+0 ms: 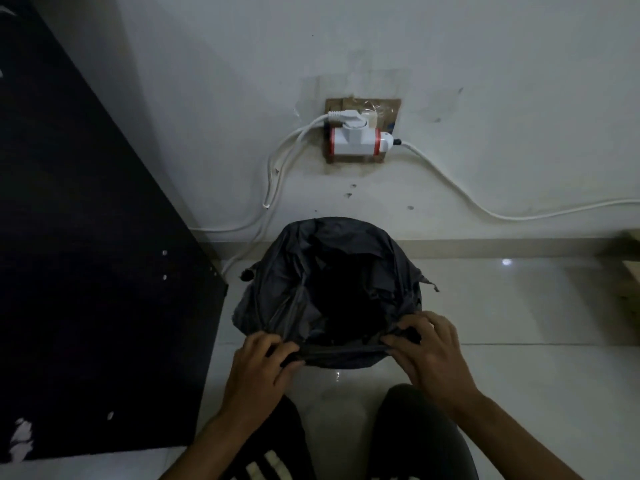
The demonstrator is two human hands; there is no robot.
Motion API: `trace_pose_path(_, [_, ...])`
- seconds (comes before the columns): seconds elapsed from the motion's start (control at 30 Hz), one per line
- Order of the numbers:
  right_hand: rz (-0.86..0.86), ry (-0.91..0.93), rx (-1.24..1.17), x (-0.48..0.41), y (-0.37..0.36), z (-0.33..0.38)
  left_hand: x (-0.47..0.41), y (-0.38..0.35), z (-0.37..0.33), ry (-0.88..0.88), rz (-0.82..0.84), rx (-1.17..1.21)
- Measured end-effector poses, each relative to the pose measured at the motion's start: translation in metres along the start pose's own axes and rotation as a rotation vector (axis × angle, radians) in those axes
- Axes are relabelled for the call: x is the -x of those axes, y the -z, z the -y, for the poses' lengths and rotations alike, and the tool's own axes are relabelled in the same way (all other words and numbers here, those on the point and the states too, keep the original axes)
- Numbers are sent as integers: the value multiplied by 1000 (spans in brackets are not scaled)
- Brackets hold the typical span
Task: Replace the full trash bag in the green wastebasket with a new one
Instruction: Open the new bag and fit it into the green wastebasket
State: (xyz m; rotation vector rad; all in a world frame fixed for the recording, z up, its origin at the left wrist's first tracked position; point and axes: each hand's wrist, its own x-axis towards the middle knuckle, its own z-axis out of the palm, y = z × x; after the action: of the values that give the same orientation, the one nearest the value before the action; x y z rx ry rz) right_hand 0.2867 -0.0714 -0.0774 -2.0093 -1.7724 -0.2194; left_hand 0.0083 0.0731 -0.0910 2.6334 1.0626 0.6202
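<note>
Bin was on the floor (485,306) by the wall (450,81), fully wrapped by the black bag (277,292), so no green visible. My left hand (258,367) and right hand (427,355) each had fingers pinched shut on the bag's near rim fold. Bag mouth was open, inside too dark to read. Dark panel (86,271) stood left of the bin.

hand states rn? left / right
Left hand: closed, pinching the near edge of the black trash bag.
Right hand: closed, gripping the same near edge of the bag.
</note>
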Motion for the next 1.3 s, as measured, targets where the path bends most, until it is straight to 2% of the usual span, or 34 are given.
trace_pose_path(0.1, [-51, -143, -46, 18, -4, 10, 13, -10, -5, -5, -37, 56])
trace_pose_path(0.13, [-29, -245, -174, 21, -1, 16, 16, -12, -7, -19, -46, 62])
trace_pose_path(0.23, [190, -662, -845, 19, 4, 40, 17, -16, -11, -36, -59, 79])
trace_pose_path(0.3, [102, -878, -1097, 8, 0, 53, 12, -18, -11, -21, -54, 101])
trace_pose_path(0.37, [-35, -1002, -1260, -1, -3, 54, 8, -19, -8, 63, -55, 118])
trace_pose_path(0.43, [-5, -1034, -1316, -5, 0, 46, 6, -20, -4, 201, -46, 142])
trace_pose_path(0.5, [77, -1050, -1268, -2, 2, 34, 6, -23, 2, 274, -5, 155])
trace_pose_path(0.6, [87, -1140, -1276, 1, -2, 18, 6, -28, 14, 170, -17, 111])
trace_pose_path(0.67, [83, -1210, -1423, -1, -4, 16, 9, -22, 16, 62, -38, 79])
trace_pose_path(0.7, [106, -1213, -1467, -3, -4, 18, 12, -13, 13, 69, -57, 59])
trace_pose_path(0.77, [170, -1154, -1408, -8, -2, 22, 16, 5, 8, 155, -122, 23])
trace_pose_path(0.83, [156, -1107, -1346, -11, -3, 28, 14, 13, 6, 240, -146, -16])
trace_pose_path(0.93, [74, -1139, -1416, -11, -9, 30, -1, 8, 15, 206, -24, 11])
trace_pose_path(1.0, [58, -1178, -1487, -10, -12, 28, -9, 6, 20, 198, 59, 113])
trace_pose_path(1.1, [87, -1177, -1453, -8, -14, 24, -17, 6, 22, 262, 115, 282])
trace_pose_path(1.2, [132, -1142, -1375, -8, -19, 15, -25, 10, 19, 296, 143, 342])
trace_pose_path(1.3, [211, -1186, -1430, -8, -23, 0, -32, 6, 22, 337, 165, 379])
